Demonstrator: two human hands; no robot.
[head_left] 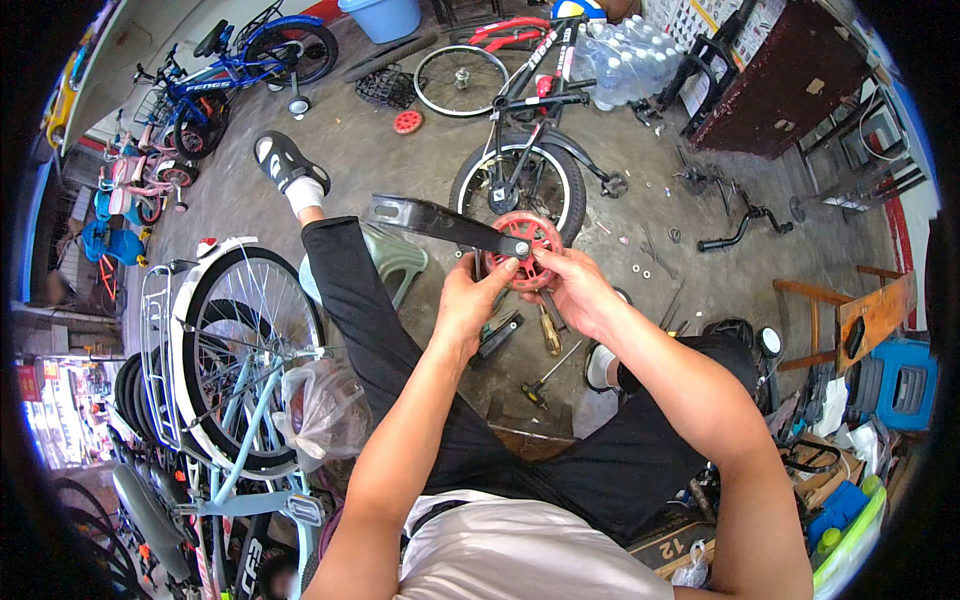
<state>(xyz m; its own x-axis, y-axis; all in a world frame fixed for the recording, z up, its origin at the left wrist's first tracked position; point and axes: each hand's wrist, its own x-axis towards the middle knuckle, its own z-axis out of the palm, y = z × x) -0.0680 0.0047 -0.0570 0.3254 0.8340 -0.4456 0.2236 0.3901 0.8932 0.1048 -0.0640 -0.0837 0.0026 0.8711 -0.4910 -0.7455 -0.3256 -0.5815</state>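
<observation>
I hold a red small wheel [530, 225] with a long black metal bracket [420, 216], a silver bolt at its hub. My left hand [470, 303] is closed on the bracket and wheel, thumb beside the bolt. My right hand [582, 292] grips the wheel's right side, with its fingertips partly hidden behind it. Below them on the floor lie a yellow-handled screwdriver [551, 335], a T-handled tool [535, 390] and scattered small parts. Just beyond my hands is a black bicycle frame with a front wheel [473, 178].
A pale green stool [405, 262] is by my left leg, with a light-blue bicycle [240, 420] further left. Children's bicycles [160, 175], water bottles [620, 70], loose crank parts [730, 240], a red disc [407, 121] and a wooden chair [840, 315] surround me.
</observation>
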